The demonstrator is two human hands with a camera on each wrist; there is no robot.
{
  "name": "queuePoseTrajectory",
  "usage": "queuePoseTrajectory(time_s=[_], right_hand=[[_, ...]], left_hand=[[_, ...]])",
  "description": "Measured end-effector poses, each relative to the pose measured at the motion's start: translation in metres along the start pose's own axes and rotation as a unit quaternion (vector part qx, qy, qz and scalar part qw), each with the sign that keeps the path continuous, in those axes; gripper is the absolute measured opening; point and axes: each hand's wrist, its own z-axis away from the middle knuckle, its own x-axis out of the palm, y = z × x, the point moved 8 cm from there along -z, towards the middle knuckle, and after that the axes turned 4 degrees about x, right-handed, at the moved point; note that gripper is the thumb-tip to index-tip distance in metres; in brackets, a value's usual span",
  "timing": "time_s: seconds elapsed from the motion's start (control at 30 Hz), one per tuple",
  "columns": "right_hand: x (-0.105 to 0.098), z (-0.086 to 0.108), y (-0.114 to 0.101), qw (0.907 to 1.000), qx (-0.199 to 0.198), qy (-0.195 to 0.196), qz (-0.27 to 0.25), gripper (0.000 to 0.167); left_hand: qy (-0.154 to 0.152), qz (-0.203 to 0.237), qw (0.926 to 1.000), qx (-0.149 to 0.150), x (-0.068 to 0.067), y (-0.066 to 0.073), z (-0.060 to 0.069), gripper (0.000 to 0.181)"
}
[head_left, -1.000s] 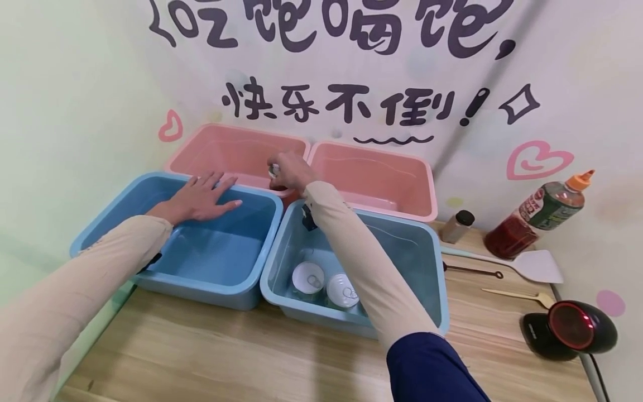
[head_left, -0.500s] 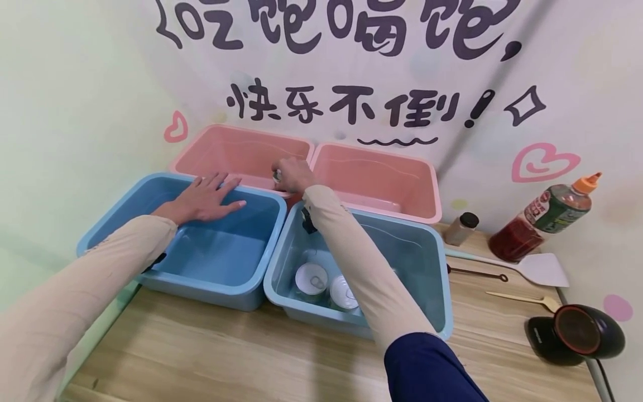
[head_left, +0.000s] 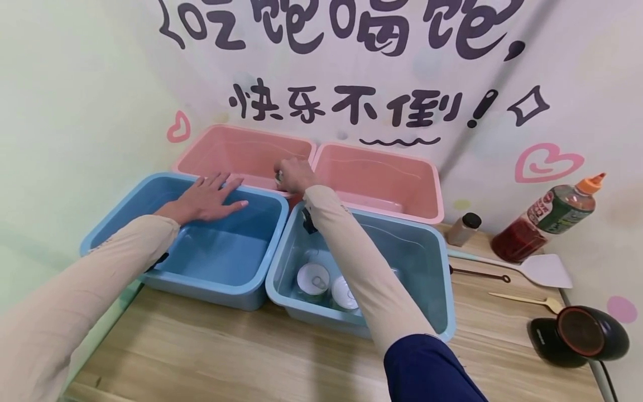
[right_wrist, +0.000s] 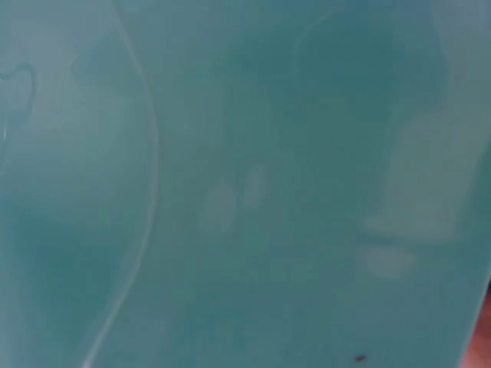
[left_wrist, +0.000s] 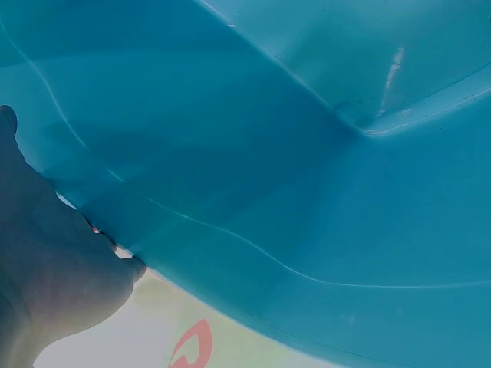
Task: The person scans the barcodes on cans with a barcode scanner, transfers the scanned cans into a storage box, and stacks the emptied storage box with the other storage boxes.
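Note:
In the head view my left hand [head_left: 206, 199] rests with fingers spread on the far rim of the left blue bin [head_left: 221, 286]. The left wrist view shows that hand [left_wrist: 69, 268] at the rim, beside the blue inner wall. My right hand [head_left: 296, 176] reaches over the near right corner of the left pink bin [head_left: 236, 146]. Its curled fingers hold a small, pale, rounded object [head_left: 278, 177], mostly hidden; its kind cannot be told. Two cans with pull-tab lids, a left can [head_left: 313, 278] and a right can [head_left: 344, 293], stand in the right blue bin [head_left: 276, 279].
Right of the left pink bin stands another pink bin [head_left: 379, 153]. Along the right side are a small black-capped jar [head_left: 464, 229], a red sauce bottle [head_left: 547, 218], a white spatula [head_left: 545, 271], a wooden fork-like utensil [head_left: 532, 300] and a black round device [head_left: 580, 335].
The right hand has sunk slightly at the left pink bin's corner, and less of its object shows. The left hand stays on the rim. The head view has shifted a little.

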Motion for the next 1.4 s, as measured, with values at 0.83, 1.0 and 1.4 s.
queuePoseTrajectory(time_s=[0.83,1.0,1.4], right_hand=[[0.0,0.003,-0.005,0.9991,-0.009,-0.019,0.038,0.011],[0.002,0.0,-0.001,0.9982,-0.005,-0.017,0.057,0.011],[-0.015,0.009,-0.006,0.9995,-0.028,0.004,-0.016,0.028]], left_hand=[[-0.007,0.0,1.0,-0.001,0.002,-0.001,0.0,0.081],[-0.007,0.002,1.0,-0.002,0.001,0.001,-0.001,0.082],[-0.015,-0.007,0.9999,-0.004,0.003,-0.002,-0.001,0.084]])
